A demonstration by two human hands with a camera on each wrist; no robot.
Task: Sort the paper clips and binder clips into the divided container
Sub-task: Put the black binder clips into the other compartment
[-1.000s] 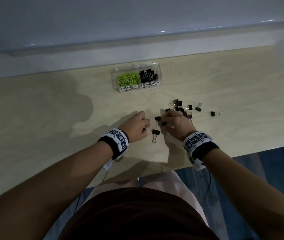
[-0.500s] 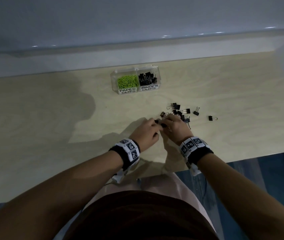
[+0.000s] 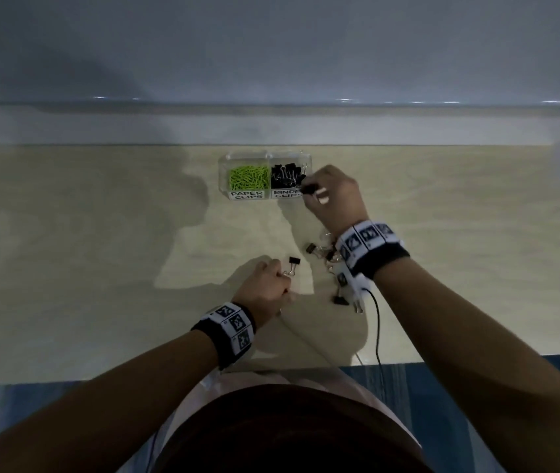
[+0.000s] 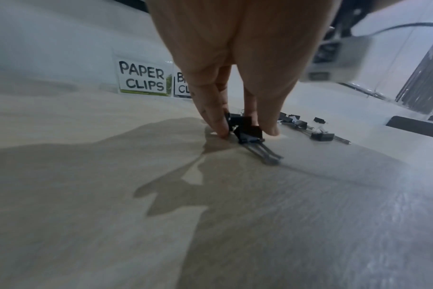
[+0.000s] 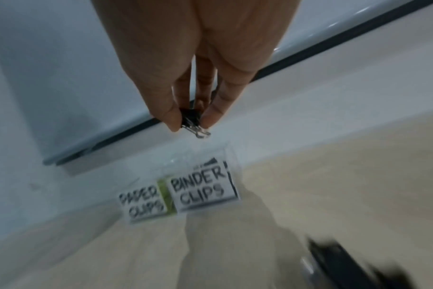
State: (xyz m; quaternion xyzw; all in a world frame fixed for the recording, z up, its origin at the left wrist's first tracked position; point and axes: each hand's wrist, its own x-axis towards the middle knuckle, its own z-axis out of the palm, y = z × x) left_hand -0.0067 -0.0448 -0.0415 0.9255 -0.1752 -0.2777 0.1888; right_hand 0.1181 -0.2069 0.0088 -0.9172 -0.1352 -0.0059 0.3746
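Head view: your right hand (image 3: 335, 196) is up in the upper middle of the frame, at the right edge of the divided container (image 3: 265, 158), pinching a black binder clip (image 3: 308, 189) just over the near corner of the BINDER CLIPS side. I'd say carry it a touch further left and back so it's properly above the black pile before you let go, otherwise it could clip the wall and bounce out. The green paper clips (image 3: 248, 177) sit in the left compartment. Your left hand (image 3: 265, 288) is lower, centre of frame, fingers curled at a loose binder clip on the table (image 3: 67, 250). More loose binder clips (image 3: 319, 250) lie between the hands, partly under your right wrist.

Left wrist view: fingers (image 4: 215, 115) come down either side of a clip (image 4: 247, 133) in the middle of the frame, touching the table; I can't tell if they've actually closed on it. Squeeze the black body, not the wire handles.

Right wrist view: thumb and fingers (image 5: 213, 113) are clamped on the clip (image 5: 191, 118), upper centre, with the BINDER CLIPS label (image 5: 203, 187) below it. Blurry, so go steady.
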